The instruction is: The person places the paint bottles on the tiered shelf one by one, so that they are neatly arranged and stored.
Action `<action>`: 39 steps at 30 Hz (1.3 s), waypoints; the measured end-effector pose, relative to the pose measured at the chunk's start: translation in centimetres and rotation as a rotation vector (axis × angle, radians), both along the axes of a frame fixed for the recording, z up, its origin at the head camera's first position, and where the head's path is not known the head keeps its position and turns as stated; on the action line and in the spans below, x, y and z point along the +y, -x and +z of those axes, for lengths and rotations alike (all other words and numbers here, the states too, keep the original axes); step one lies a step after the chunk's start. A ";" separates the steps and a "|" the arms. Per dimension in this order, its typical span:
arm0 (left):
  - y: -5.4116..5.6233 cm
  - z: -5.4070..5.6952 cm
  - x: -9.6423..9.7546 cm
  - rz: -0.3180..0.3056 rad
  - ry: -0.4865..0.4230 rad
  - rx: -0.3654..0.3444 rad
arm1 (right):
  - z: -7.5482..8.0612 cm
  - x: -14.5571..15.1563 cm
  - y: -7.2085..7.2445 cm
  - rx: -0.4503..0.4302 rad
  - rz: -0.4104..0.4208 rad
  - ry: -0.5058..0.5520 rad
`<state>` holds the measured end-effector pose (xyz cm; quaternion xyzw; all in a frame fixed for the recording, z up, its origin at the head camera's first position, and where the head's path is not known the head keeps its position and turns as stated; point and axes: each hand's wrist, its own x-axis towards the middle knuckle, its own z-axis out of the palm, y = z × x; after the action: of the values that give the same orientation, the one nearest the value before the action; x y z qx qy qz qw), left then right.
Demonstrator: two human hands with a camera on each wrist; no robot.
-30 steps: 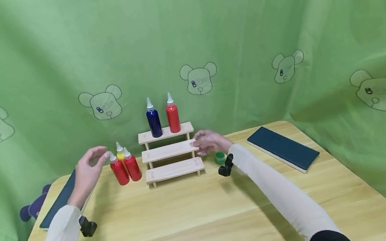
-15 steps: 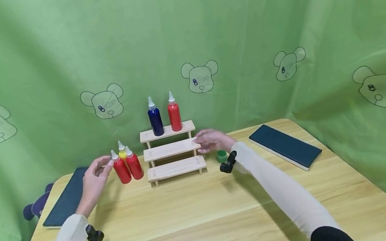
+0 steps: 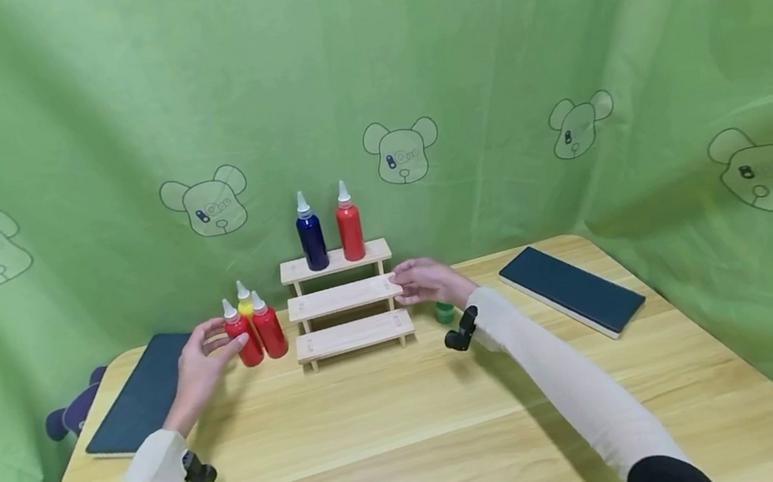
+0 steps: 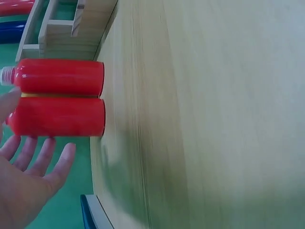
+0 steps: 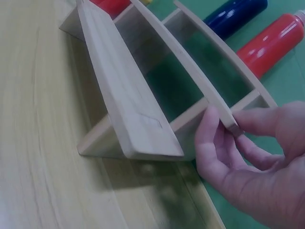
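Observation:
My left hand (image 3: 204, 361) is at the left red squeeze bottle (image 3: 245, 341), thumb in front and fingers spread along its far side. In the left wrist view the fingers (image 4: 45, 157) are fairly straight beside that red bottle (image 4: 59, 117). A second red bottle (image 3: 269, 332) stands close beside it, and a yellow bottle (image 3: 245, 306) shows partly behind them. My right hand (image 3: 431, 281) pinches the right end of the middle shelf of a three-tier wooden stand (image 3: 342, 298), thumb and fingers on opposite faces of the board (image 5: 183, 59).
On the top tier stand a dark blue bottle (image 3: 313, 242) and another red bottle (image 3: 351, 232). A small green jar (image 3: 445, 312) sits behind my right wrist. Dark books lie at the left (image 3: 141, 398) and right (image 3: 572, 289). Behind the table (image 3: 418, 438) hangs a green curtain (image 3: 478, 49).
My left hand has moved right and lower, from beside the left red bottle's cap to around its body. The right hand keeps its pinch on the shelf; the bottles stay put.

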<state>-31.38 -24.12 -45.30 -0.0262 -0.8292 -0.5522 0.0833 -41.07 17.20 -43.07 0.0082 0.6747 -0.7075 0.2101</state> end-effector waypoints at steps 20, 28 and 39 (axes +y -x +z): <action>0.5 -1.5 0.8 0.091 0.004 0.112 | 0.9 -0.7 -0.6 0.052 -0.035 -0.090; -0.3 -0.6 0.7 0.187 -0.070 0.272 | 1.3 -1.0 -0.8 0.033 -0.024 -0.112; -1.2 5.9 1.9 0.262 -0.195 0.371 | 1.8 -0.9 -1.0 0.028 -0.022 -0.128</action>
<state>-30.21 -22.21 -39.37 -0.0113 -0.7387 -0.5999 0.3072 -40.04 16.33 -41.24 0.0192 0.7214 -0.6652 0.1916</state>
